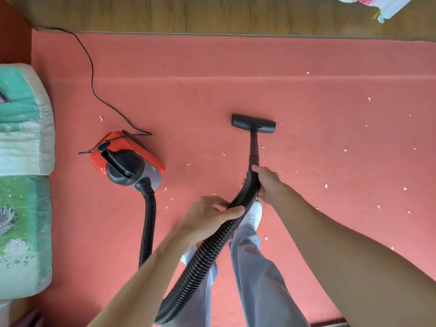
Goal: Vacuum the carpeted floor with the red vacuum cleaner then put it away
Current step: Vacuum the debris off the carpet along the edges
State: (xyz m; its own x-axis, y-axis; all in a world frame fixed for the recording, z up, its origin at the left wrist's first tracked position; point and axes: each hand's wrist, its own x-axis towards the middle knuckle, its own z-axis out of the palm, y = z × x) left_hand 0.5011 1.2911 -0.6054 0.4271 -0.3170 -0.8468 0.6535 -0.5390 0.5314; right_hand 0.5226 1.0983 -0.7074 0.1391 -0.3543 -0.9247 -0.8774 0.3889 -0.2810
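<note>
The right hand [266,182] has its fingers curled round the top of the hose [207,251], just where it joins the wand [254,147]. The left hand [210,215] grips the hose a little lower, with the thumb laid over the top and the fingers wrapped underneath. Between the two hands the hose bends. Below the left hand it runs down in front of the trousers [254,267] and loops at the bottom edge of the view. Another stretch of it rises on the left to the vacuum [127,159].

The wand slopes forward to the nozzle [253,123], which lies flat on the carpet [212,67], ahead of the person. The vacuum sits on the carpet left of the nozzle and well apart from it, its hose end toward the person.

A black cord [92,74] trails from the upper left corner across the carpet and lies looped over the vacuum's top. White scraps [326,185] are scattered over the carpet, most of them right of the wand, a few between the wand and the vacuum, and one beyond the vacuum near the cord. A crease [236,79] crosses the carpet beyond the nozzle. Past it a wooden board [212,15] borders the carpet's far edge, with a patterned cloth [387,8] hanging into view at the top right. Green and white cushions [23,119] line the left edge, near the vacuum. A white shoe [256,211] shows under the hose, just beside the right hand.
</note>
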